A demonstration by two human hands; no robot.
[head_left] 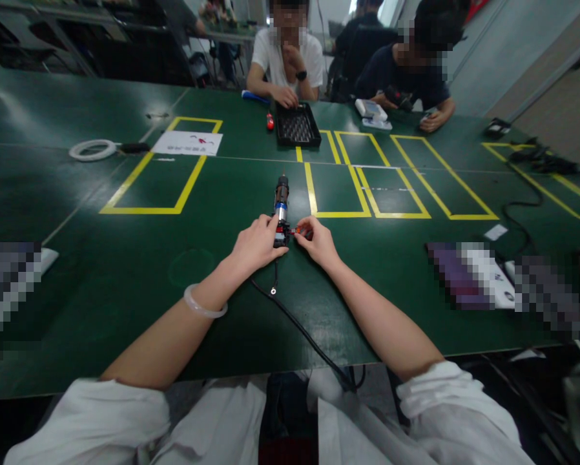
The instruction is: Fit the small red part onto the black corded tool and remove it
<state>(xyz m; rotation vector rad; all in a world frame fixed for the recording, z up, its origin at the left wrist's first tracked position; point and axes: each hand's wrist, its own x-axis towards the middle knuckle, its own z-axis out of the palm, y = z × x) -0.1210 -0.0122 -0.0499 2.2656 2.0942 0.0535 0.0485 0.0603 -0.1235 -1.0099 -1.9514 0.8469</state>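
A slim power tool [281,205] with its inside parts showing lies on the green table, its narrow tip pointing away from me. It looks like an opened electric screwdriver, with a silver and blue motor section. My left hand [257,243] grips it from the left near its lower end. Just to the right, my right hand [319,242] pinches a small red-orange piece [298,230] against the tool's side; its kind cannot be made out. A black cable [304,332] runs from the tool toward the table edge, and a ring terminal [273,291] lies beside it.
Yellow tape rectangles [343,214] mark the table [212,349]. Across it are a black tray [300,141], a red-handled tool [270,121] and two people. A printed sheet [187,143] and a white cable coil [93,150] lie left; a purple and white booklet [459,274] lies right.
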